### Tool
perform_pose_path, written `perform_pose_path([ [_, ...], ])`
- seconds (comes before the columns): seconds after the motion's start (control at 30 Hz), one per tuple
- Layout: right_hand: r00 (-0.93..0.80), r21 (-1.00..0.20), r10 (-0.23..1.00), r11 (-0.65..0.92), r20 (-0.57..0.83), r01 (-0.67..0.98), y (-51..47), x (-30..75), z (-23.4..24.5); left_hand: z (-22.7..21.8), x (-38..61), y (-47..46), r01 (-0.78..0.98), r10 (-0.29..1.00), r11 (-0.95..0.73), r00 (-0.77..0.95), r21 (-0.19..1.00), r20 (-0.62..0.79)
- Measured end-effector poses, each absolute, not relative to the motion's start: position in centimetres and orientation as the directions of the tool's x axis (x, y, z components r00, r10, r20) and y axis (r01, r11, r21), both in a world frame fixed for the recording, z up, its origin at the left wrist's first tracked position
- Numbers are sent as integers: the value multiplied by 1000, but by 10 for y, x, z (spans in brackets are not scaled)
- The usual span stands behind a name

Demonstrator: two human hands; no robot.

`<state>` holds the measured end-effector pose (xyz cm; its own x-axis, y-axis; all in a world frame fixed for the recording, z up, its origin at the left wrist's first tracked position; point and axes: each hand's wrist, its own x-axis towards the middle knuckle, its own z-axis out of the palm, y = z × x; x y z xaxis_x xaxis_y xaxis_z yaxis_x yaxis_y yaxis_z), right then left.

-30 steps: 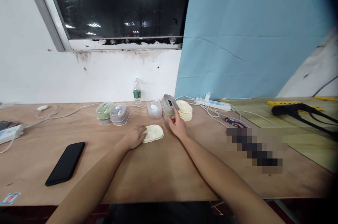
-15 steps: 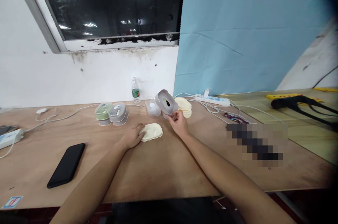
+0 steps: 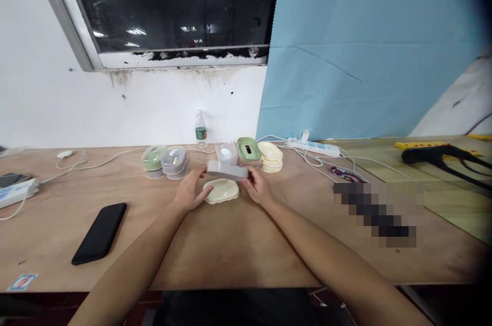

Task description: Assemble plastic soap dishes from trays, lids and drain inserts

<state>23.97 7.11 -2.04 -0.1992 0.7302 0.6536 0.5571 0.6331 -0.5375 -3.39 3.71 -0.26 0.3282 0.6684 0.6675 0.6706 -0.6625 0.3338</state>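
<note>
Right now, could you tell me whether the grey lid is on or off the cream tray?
Off: the left hand and right hand hold the lid level above the tray, whose top shows uncovered.

The lid point(image 3: 226, 170) is grey and the dish point(image 3: 222, 191) is cream. The phone point(image 3: 99, 232) is black, the backdrop point(image 3: 365, 49) light blue.

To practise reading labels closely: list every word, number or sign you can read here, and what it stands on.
Nothing legible.
Label on the bottle: too small.
Label on the left power strip: blurred.
Near-left sticker: blurred.
The grey lid in left hand and right hand: no text seen.
</note>
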Motion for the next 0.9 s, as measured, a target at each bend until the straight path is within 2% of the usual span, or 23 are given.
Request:
perform_pose_path([
  [0.13, -138, -642, 777, 593, 614, 486, 74, 237, -21, -4, -37, 38, 657, 672, -669, 336, 347, 660],
  [0.27, -225, -735, 852, 522, 472, 433, 75, 227, -20, -6, -37, 37, 664, 701, -659, 369, 355, 610],
  [0.4, -287, -776, 878, 475, 384, 414, 76, 222, -18, -2, -34, 35, 747, 792, -564, 368, 352, 487],
  [0.53, -279, -779, 867, 494, 412, 386, 79, 224, -20, 2, -33, 36, 834, 877, -417, 266, 361, 399],
  [0.63, -323, -743, 856, 513, 405, 429, 80, 226, -23, 0, -34, 41, 884, 926, -319, 213, 343, 312],
  [0.73, -379, -693, 839, 539, 391, 479, 80, 226, -25, -3, -35, 46, 901, 949, -286, 221, 326, 225],
  [0.9, -402, -670, 822, 564, 403, 483, 83, 227, -25, -5, -32, 46, 899, 954, -278, 218, 338, 206],
])
